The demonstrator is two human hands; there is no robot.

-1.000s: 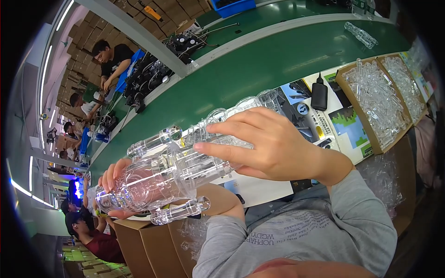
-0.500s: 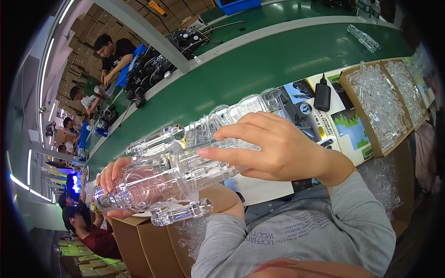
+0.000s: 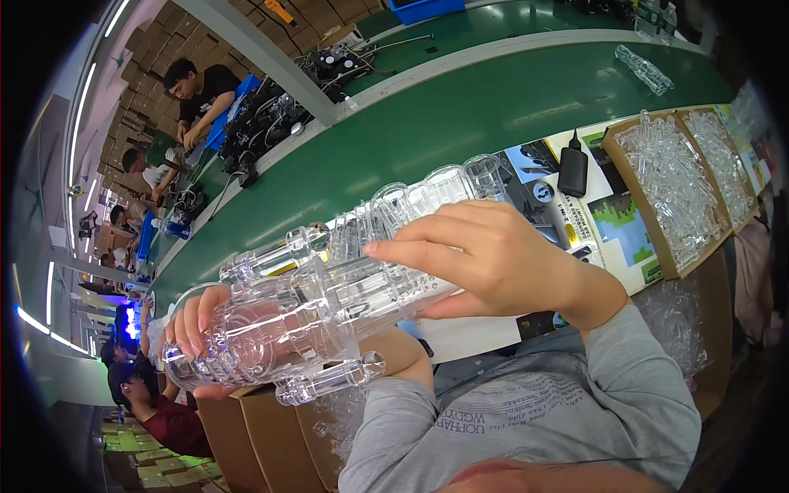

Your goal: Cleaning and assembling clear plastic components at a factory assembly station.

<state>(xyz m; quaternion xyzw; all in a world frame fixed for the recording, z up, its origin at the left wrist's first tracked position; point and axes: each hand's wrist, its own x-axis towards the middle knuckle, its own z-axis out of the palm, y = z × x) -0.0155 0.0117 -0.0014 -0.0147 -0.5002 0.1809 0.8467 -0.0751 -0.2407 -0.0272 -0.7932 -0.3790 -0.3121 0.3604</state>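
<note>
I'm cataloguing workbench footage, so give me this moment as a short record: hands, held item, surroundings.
left hand: fingers over the left end of the clear assembly, thumb below
right hand: holding the assembly's right end
held item: transparent, flanged, slanted, with a clear tube alongside
beyond right hand: clear cylindrical pieces, partly hidden
to the right: black nozzle bottle; cardboard box of small clear parts
surface beyond: green tabletop
upper left: co-worker in black shirt

Vessel [image 3: 283, 329] left of nozzle bottle [image 3: 573, 171], parts box [image 3: 643, 209] farther right
</note>
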